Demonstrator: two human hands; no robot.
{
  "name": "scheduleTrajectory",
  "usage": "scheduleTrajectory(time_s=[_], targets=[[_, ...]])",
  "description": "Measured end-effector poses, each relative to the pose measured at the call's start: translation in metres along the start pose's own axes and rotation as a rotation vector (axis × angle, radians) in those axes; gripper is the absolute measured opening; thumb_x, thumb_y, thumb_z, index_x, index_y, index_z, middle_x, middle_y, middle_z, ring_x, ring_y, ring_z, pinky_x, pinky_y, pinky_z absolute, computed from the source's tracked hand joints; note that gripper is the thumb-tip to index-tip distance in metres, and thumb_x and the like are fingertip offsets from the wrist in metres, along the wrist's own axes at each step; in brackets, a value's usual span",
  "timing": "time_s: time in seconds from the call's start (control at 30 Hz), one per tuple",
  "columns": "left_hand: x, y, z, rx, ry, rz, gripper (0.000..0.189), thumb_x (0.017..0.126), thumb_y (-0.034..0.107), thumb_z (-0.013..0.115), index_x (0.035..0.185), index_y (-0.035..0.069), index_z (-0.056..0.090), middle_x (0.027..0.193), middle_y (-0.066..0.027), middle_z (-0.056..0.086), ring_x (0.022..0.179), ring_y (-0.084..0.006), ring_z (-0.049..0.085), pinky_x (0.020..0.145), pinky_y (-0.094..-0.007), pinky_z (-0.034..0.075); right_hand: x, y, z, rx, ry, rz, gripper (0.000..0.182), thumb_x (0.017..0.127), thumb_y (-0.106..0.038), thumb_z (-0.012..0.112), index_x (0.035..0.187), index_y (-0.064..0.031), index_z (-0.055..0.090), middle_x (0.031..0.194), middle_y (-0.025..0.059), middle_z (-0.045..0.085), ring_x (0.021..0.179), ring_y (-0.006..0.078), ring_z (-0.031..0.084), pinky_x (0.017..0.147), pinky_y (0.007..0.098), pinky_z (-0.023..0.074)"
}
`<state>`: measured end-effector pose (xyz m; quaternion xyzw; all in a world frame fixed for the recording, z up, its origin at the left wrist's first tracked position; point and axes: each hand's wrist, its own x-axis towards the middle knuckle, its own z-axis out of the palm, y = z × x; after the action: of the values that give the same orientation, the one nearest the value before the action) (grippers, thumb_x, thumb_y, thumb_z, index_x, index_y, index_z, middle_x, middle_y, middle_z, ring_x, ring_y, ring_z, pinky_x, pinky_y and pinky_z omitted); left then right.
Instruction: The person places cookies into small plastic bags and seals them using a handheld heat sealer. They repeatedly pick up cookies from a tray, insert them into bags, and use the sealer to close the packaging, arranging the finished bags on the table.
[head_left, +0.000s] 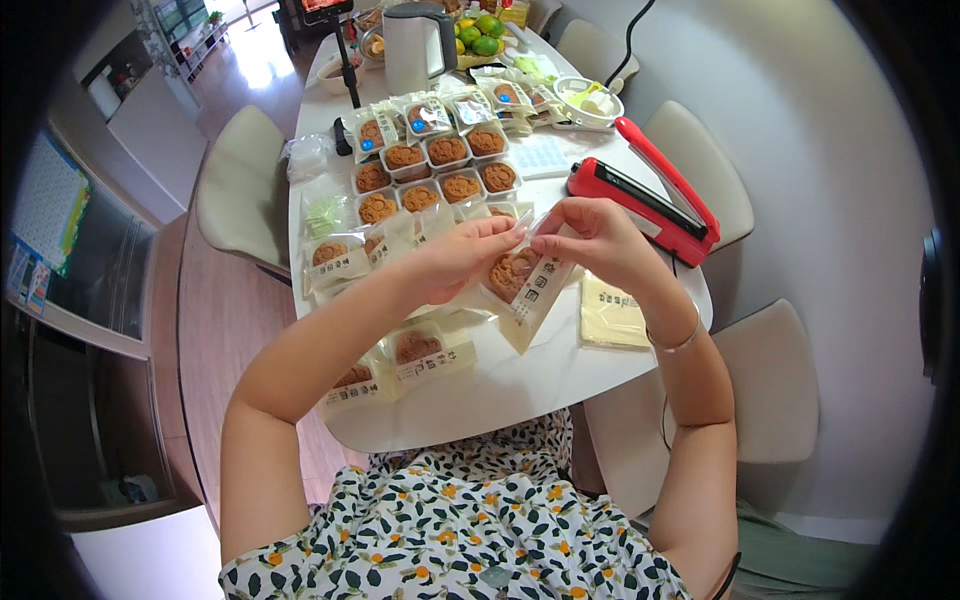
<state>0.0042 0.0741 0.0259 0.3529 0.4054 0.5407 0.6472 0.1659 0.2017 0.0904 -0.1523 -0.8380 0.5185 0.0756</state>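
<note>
Over the front part of the white table, my left hand (469, 251) and my right hand (589, 236) pinch the upper edge of a translucent printed bag (529, 304). Inside that bag lies a round brown mooncake (511, 274). To the left and below, more bagged mooncakes (418, 349) lie flat, partly covered by my left forearm. Uncovered mooncakes in clear plastic trays (420, 199) stand in rows beyond my left hand. A red impulse heat sealer (645, 202) rests right of my right hand, its arm raised.
A stack of pale yellow bags (611, 315) lies below my right wrist. Behind are sealed packs (424, 118), a phone stand (347, 67), an electric kettle (409, 49), a white basket (591, 103) and green fruit (480, 36). Chairs (244, 187) flank the white table (495, 397).
</note>
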Motion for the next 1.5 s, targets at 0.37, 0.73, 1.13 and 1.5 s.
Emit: scheduleTrajectory(time_s=[0.37,0.73,1.13,1.5], targets=[[-0.025,0.015,0.013,0.090,-0.138,-0.149,0.100,0.056,-0.011,0.078,0.140,0.003,0.026,0.126,-0.0076,0.049,0.120,-0.0169,0.046,0.099,-0.0328,0.041,-0.015,0.020,0.003,0.318,0.035,0.032,0.018,0.085,-0.015,0.066,0.079,-0.0016,0.056,0.074,0.0008,0.061,0.067,0.0047,0.055,0.059,0.0206,0.0437],[-0.025,0.000,0.021,0.293,-0.224,-0.181,0.096,0.058,-0.003,0.082,0.137,0.006,0.028,0.123,-0.0093,0.051,0.115,-0.0180,0.049,0.097,-0.0330,0.043,-0.059,0.043,0.016,0.470,0.128,0.042,0.016,0.087,-0.013,0.064,0.078,-0.0031,0.055,0.076,0.0028,0.063,0.066,0.0049,0.058,0.052,0.0182,0.0440],[-0.029,-0.022,0.031,1.086,-0.112,0.155,0.093,0.059,0.035,0.085,0.134,0.006,0.039,0.121,-0.0145,0.050,0.104,-0.0240,0.051,0.093,-0.0346,0.043,-0.080,0.071,0.048,0.386,0.245,0.079,0.016,0.086,-0.011,0.063,0.075,-0.0023,0.054,0.068,0.0005,0.060,0.059,0.0040,0.055,0.050,0.0191,0.0431],[-0.032,-0.038,0.011,1.075,-0.146,0.231,0.070,0.070,0.022,0.077,0.130,0.005,0.045,0.120,-0.0146,0.054,0.109,-0.0260,0.053,0.094,-0.0360,0.042,-0.081,0.100,0.064,0.189,0.404,0.104,0.019,0.084,-0.009,0.064,0.072,-0.0010,0.053,0.064,-0.0005,0.056,0.055,0.0033,0.048,0.049,0.0195,0.0394]])
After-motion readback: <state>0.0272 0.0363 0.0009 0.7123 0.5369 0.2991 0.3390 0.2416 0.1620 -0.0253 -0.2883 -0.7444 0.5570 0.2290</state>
